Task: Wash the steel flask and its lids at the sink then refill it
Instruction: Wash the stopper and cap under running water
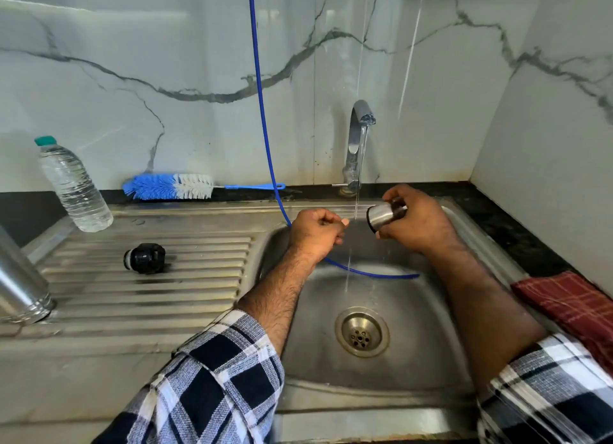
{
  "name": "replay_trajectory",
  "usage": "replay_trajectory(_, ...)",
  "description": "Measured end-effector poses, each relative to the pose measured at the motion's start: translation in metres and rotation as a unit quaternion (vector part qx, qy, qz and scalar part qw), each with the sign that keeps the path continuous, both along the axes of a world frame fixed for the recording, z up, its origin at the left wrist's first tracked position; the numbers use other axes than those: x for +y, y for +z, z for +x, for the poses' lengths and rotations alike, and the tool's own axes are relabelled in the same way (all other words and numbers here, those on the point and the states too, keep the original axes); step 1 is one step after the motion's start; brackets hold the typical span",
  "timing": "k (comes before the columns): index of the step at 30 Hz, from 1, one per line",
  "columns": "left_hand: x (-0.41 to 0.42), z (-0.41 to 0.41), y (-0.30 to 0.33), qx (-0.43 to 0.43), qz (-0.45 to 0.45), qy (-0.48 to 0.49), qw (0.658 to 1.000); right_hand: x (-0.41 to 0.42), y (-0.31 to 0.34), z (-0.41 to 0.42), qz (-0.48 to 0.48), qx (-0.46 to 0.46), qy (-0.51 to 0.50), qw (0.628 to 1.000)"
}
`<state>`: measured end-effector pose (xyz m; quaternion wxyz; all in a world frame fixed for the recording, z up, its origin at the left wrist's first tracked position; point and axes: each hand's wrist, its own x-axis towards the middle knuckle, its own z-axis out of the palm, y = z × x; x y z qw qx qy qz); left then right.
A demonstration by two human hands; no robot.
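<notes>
Right of centre, the right hand [416, 219] has its fingers clamped round the steel cup lid [381, 215], held on its side over the sink basin [398, 311], long axis roughly level, rim pointing left toward the thin stream falling from the tap [358, 145]. The left hand [316, 233] is curled into a loose fist just left of the water, holding nothing I can make out. On the ribbed draining board [149, 277] at mid-left the black inner lid [145, 258] lies on its side; the steel flask [20, 284] stands at the left edge. Behind, a blue bottle brush [169, 186] lies along the marble-patterned wall
</notes>
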<state>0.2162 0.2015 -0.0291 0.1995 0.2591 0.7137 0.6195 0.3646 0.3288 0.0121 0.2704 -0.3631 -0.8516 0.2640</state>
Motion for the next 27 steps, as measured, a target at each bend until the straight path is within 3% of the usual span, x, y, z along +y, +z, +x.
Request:
replay_trajectory(8,0.002,-0.005,-0.004,0.026,0.005,0.001,1.0,-0.007,0.0,-0.003,-0.01,0.025,-0.022,0.999)
replay_trajectory(10,0.004,-0.006,-0.006,0.027,0.002,0.005,1.0,-0.008,0.001,-0.003,-0.009,-0.019,-0.004,1.0)
replay_trajectory(13,0.007,-0.007,-0.004,-0.018,0.025,0.023,0.999,-0.011,0.005,-0.004,0.014,-0.07,0.0,0.997)
replay_trajectory(19,0.03,-0.02,0.009,-0.112,0.066,0.061,0.99,-0.01,0.009,-0.001,0.023,-0.059,-0.038,0.997)
replay_trajectory(27,0.061,-0.04,0.01,-0.138,0.09,0.055,0.985,-0.005,0.008,-0.001,0.035,-0.068,-0.052,0.996)
